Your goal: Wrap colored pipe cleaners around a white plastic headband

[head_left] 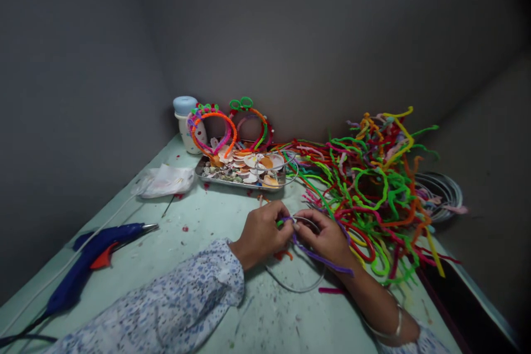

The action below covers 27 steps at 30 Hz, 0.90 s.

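Note:
My left hand [265, 237] is closed, its fingertips pinching the wound part of a purple pipe cleaner [321, 259]. The strip's loose end runs down to the right, across my right wrist. Fingers of my right hand [327, 239] pinch a thin grey hoop [296, 291] beside that spot, almost touching my left fingertips. The hoop's lower curve hangs below both hands, close over the table. A bit of green shows at my left fingertips. Behind my fingers, the exact wrapping point is partly hidden. Small orange pieces [284, 255] lie under my left hand.
A large tangle of coloured pipe cleaners [373, 193] spreads at the right, with coiled wire hoops [448, 193] behind. A metal tray [236, 182] holds shells; decorated headbands [213, 116] stand at it. A blue glue gun [78, 271], plastic bag [166, 181] and lidded bottle [185, 106] are left.

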Each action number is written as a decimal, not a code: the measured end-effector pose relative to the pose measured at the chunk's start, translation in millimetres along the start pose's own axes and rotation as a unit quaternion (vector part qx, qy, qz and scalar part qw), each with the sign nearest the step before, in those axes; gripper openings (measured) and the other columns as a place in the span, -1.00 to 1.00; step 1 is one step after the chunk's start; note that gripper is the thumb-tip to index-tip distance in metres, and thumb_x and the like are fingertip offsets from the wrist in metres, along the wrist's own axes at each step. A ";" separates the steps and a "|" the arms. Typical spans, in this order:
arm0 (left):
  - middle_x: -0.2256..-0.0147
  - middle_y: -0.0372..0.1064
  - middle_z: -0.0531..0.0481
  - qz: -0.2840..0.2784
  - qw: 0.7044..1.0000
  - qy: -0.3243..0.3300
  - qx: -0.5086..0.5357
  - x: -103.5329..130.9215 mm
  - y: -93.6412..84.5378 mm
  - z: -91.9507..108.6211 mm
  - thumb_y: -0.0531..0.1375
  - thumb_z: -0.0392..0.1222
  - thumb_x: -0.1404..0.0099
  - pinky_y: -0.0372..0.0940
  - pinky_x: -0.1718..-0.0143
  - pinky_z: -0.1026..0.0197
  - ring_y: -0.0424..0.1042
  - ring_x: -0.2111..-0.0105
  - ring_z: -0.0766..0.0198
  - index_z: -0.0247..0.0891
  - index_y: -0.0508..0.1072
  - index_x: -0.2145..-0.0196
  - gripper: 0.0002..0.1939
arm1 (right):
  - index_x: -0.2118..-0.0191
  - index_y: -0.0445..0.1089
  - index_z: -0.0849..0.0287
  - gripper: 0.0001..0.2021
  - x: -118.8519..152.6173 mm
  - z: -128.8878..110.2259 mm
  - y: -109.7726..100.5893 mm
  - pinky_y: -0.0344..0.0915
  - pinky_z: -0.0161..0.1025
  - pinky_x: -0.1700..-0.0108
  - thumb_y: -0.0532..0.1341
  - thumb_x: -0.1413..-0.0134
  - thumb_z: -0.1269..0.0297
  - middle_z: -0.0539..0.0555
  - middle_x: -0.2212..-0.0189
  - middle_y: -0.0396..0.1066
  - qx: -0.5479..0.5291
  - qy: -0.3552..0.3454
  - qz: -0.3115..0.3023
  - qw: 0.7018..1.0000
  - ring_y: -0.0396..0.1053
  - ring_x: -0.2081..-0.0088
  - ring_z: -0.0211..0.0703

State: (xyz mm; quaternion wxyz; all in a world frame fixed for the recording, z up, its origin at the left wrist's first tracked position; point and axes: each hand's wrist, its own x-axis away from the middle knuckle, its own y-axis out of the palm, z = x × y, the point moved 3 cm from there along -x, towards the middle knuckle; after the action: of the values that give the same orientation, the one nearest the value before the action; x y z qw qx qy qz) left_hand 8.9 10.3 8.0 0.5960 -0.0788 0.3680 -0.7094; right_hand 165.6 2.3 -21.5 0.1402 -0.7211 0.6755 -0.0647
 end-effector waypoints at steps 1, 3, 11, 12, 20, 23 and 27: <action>0.51 0.34 0.07 0.001 1.000 0.000 0.001 0.0 0.1 -0.1 0.15 -0.28 -0.12 0.12 0.45 0.31 0.29 0.49 0.34 -0.25 0.38 0.42 -0.96 | 0.28 0.38 0.19 -0.81 0.4 0.6 0.3 0.35 -0.25 0.28 0.25 0.05 0.23 0.06 0.38 0.45 0.000 0.001 -0.002 1.000 0.41 0.35 -0.17; 0.51 0.35 0.08 0.004 1.000 0.001 0.009 0.0 0.2 -0.4 0.15 -0.29 -0.11 0.12 0.45 0.31 0.29 0.49 0.35 -0.25 0.38 0.43 -0.97 | 0.29 0.36 0.18 -0.82 1.1 0.5 0.6 0.34 -0.28 0.31 0.24 0.04 0.24 0.03 0.40 0.42 -0.003 0.002 -0.005 1.000 0.39 0.38 -0.19; 0.50 0.35 0.05 -0.012 0.997 0.039 0.061 0.4 -3.5 3.0 0.14 -0.28 -0.13 0.14 0.46 0.30 0.30 0.48 0.33 -0.26 0.38 0.43 -0.97 | 0.37 0.36 0.17 -0.87 1.8 -11.3 -1.4 0.26 -0.33 0.43 0.25 0.05 0.24 -0.03 0.50 0.36 -0.005 0.000 0.013 1.000 0.32 0.47 -0.24; 0.50 0.35 0.05 -0.012 0.997 0.042 0.065 0.7 -4.0 3.6 0.14 -0.28 -0.14 0.14 0.46 0.30 0.30 0.49 0.33 -0.26 0.38 0.42 -0.97 | 0.33 0.39 0.17 -0.86 2.2 -11.7 -1.5 0.26 -0.33 0.44 0.25 0.05 0.25 -0.02 0.49 0.38 -0.008 0.004 0.012 1.000 0.32 0.47 -0.24; 0.46 0.38 0.02 -0.011 0.996 0.046 0.077 2.0 -4.6 4.7 0.14 -0.26 -0.17 0.17 0.43 0.30 0.33 0.46 0.32 -0.26 0.38 0.42 -0.95 | 0.04 0.39 0.21 -0.61 8.5 -8.0 0.1 0.09 -0.39 0.66 0.24 -0.02 0.13 -0.02 0.53 0.43 -0.137 0.088 -0.048 0.986 0.18 0.70 -0.39; 0.45 0.39 0.01 -0.012 0.996 0.047 0.080 2.2 -5.1 5.1 0.14 -0.24 -0.17 0.17 0.43 0.29 0.33 0.45 0.31 -0.27 0.38 0.40 -0.94 | 0.04 0.40 0.20 -0.63 9.6 -7.7 0.5 0.17 -0.39 0.62 0.24 -0.03 0.16 0.00 0.49 0.46 -0.198 0.085 -0.072 0.974 0.28 0.66 -0.36; 0.47 0.37 0.02 -0.006 0.996 0.041 0.083 2.4 -5.8 5.7 0.13 -0.23 -0.17 0.17 0.44 0.29 0.31 0.48 0.32 -0.27 0.37 0.40 -0.93 | 0.01 0.39 0.18 -0.59 11.1 -6.7 0.8 0.21 -0.38 0.60 0.26 0.00 0.16 0.05 0.42 0.51 -0.255 0.099 -0.091 0.957 0.33 0.65 -0.33</action>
State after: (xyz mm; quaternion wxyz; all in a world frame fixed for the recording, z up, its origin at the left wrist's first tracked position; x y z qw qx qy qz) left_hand 6.8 5.8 14.9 0.5804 -0.0022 0.3314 -0.7439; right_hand 163.7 -9.5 -16.4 -0.1228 -0.7813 0.6114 0.0262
